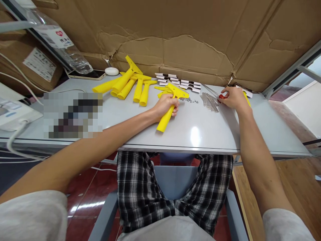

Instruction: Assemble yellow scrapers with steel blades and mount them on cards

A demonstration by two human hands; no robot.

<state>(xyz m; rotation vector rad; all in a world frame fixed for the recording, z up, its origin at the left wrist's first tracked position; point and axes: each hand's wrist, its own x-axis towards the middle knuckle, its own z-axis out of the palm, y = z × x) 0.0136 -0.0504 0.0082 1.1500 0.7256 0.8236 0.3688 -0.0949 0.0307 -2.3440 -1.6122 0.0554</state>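
Observation:
My left hand (165, 106) is closed around a yellow plastic scraper handle (166, 119), its wide head pointing away from me and its round tube end towards me. At the right, my right hand (233, 97) has its fingers closed on the red grip of a screwdriver (222, 96), whose thin shaft points to the back left. Flat metal blades (209, 102) lie in a loose pile just left of that hand. Small screws or nuts (192, 100) are scattered beyond the held handle. Another yellow piece (246, 98) shows partly behind my right wrist.
Several yellow handles (125, 83) lie heaped at the back left. Folded black-and-white card sleeves (190, 85) stand along the cardboard wall (165, 53). A plastic bottle (62, 42), a phone (87, 75), a white oval object (111, 71) and a power strip (18, 113) occupy the left side.

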